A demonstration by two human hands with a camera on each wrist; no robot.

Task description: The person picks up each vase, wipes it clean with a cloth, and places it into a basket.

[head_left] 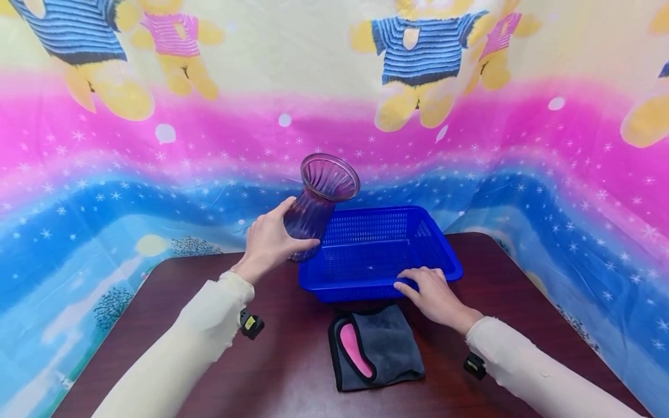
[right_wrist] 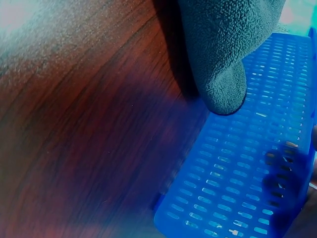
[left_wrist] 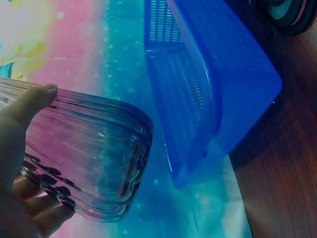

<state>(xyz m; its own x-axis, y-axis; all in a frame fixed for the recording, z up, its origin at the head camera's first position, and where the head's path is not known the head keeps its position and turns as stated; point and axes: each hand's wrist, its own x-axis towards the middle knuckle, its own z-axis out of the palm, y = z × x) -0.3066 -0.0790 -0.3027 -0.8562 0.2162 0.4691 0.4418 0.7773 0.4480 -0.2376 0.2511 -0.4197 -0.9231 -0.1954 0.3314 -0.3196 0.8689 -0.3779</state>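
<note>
My left hand (head_left: 266, 241) grips a ribbed, purple-tinted clear glass vase (head_left: 310, 223), thumb on one side and fingers around the other. The vase is tilted, its flared mouth up and to the right, over the left end of a blue plastic basket (head_left: 342, 294). In the left wrist view the thick base of the vase (left_wrist: 114, 153) points toward the basket (left_wrist: 247, 99). My right hand (head_left: 439, 299) holds the near rim of the basket toward its right corner. Its fingers reach over the rim, partly showing through the slotted wall in the right wrist view.
A folded dark grey cloth (head_left: 394, 348) with black edging and a pink patch lies on the brown table (head_left: 282, 360), just in front of the basket. Behind the table hangs a printed curtain (head_left: 251, 133) with bears and stars.
</note>
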